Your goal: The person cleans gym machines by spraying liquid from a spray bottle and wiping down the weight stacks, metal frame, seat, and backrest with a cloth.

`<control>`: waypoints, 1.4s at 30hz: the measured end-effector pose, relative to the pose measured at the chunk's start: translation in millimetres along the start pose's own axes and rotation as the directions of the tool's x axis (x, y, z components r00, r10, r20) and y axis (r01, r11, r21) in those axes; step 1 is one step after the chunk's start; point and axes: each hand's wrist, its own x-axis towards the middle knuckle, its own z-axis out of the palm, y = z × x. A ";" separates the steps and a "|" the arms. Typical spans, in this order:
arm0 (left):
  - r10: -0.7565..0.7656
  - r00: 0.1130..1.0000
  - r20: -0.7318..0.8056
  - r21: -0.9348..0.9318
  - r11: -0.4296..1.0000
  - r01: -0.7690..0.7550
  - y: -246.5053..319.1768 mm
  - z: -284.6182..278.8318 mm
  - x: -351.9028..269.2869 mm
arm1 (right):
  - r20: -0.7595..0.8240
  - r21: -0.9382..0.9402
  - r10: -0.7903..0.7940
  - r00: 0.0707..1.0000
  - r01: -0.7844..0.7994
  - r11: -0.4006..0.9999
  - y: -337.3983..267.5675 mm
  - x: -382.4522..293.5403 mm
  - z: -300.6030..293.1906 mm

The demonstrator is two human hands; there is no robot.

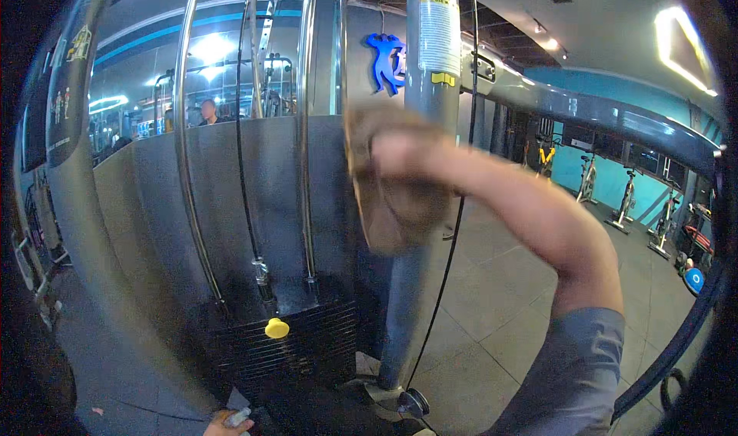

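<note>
My right hand [398,153] reaches across from the right with a brown cloth [403,217] bunched in it. Motion blurs both; they overlap the grey upright post [432,99] of a cable weight machine, but whether the cloth touches it I cannot tell. Low in the picture, my left hand [222,424] is partly cut off and grips a small whitish bottle [237,417], only its upper part showing. Between my hands is a black weight stack [311,344] with a yellow selector-pin knob [277,327]. Two chrome guide rods [304,148] rise from it.
A black cable [455,234] runs down to a pulley [414,402] by the post's foot. A thick frame tube [576,107] arches right. Farther off stand several exercise bikes [625,202]. A person [209,112] appears beyond the dark partition [271,165].
</note>
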 end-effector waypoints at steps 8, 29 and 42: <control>0.043 0.997 -0.062 0.003 0.999 -0.043 -46.1 8.2 -3.1 | -0.871 0.093 0.239 0.430 -0.334 0.938 128.2 38.7 -112.3; -0.129 0.988 -0.088 0.127 0.982 0.140 46.5 -13.3 -10.6 | -0.993 0.108 0.116 -0.008 -0.418 0.902 82.9 -27.5 -69.4; -0.063 0.998 -0.024 -0.025 0.998 0.063 15.0 -14.2 -19.1 | -0.908 0.130 0.328 0.259 -0.571 0.811 154.9 33.5 -219.3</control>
